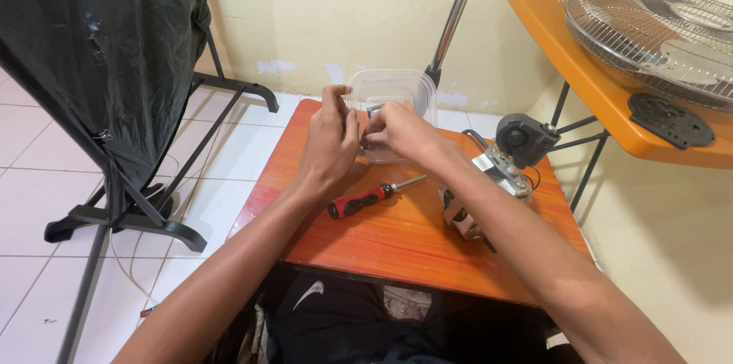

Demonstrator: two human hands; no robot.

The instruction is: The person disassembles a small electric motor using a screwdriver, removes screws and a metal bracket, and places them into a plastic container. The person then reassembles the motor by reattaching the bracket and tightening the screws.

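My left hand (330, 139) grips the near left rim of a clear plastic container (397, 89), tilting it up off the orange table (397, 238). My right hand (397, 129) reaches into the container's mouth, with its fingers pinched around something small and metallic that I cannot make out. A red and black screwdriver (366, 199) lies on the table just in front of both hands. To the right of my right forearm sits a fan motor assembly (500, 173) with a dark round housing and wires.
A metal pole (447, 32) stands behind the container. A second orange table (550, 20) on the right carries a wire fan guard (657, 32) and a black round plate (670, 120). At left, a black metal stand (145, 215) draped in a dark cover rests on white floor tiles.
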